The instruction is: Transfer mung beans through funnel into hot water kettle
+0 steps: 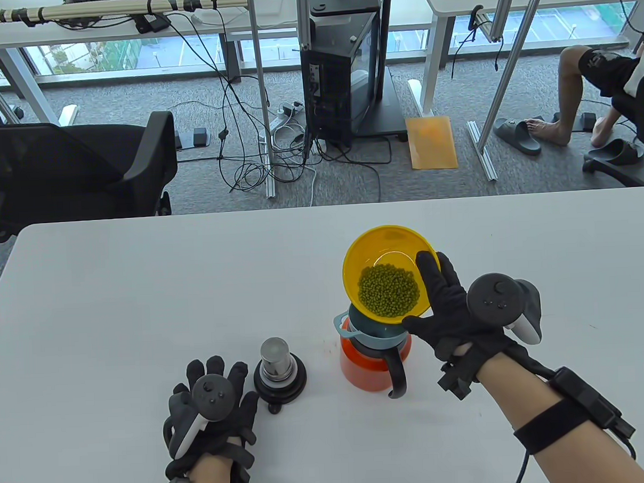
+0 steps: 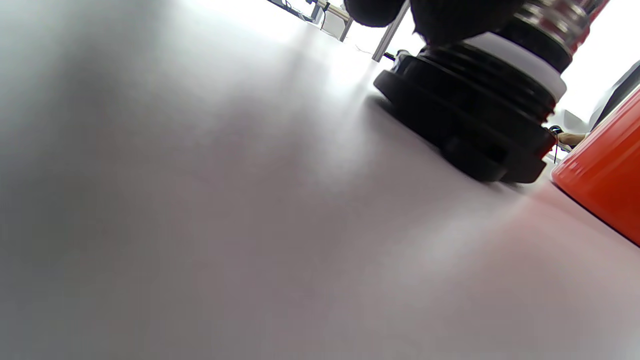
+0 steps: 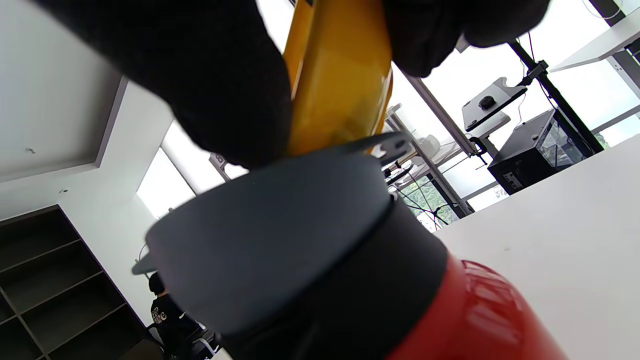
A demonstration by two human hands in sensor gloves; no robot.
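Observation:
A yellow bowl [image 1: 389, 249] holding green mung beans [image 1: 389, 290] is tilted over a grey-blue funnel [image 1: 366, 329] that sits in the mouth of an orange-red kettle [image 1: 367, 366] with a black handle [image 1: 397, 374]. My right hand [image 1: 442, 305] grips the bowl's right rim. The right wrist view shows the bowl [image 3: 337, 75] between my fingers above the funnel [image 3: 270, 240] and kettle [image 3: 475, 320]. My left hand [image 1: 212, 411] rests flat on the table beside the kettle's black and steel lid [image 1: 278, 371], holding nothing. The lid [image 2: 475, 100] fills the upper right of the left wrist view.
The white table [image 1: 143, 292] stretches left and back from the kettle. The lid stands upside down just left of the kettle. The kettle's side [image 2: 607, 175] shows at the right edge of the left wrist view. Office chair, cables and desks lie beyond the table's far edge.

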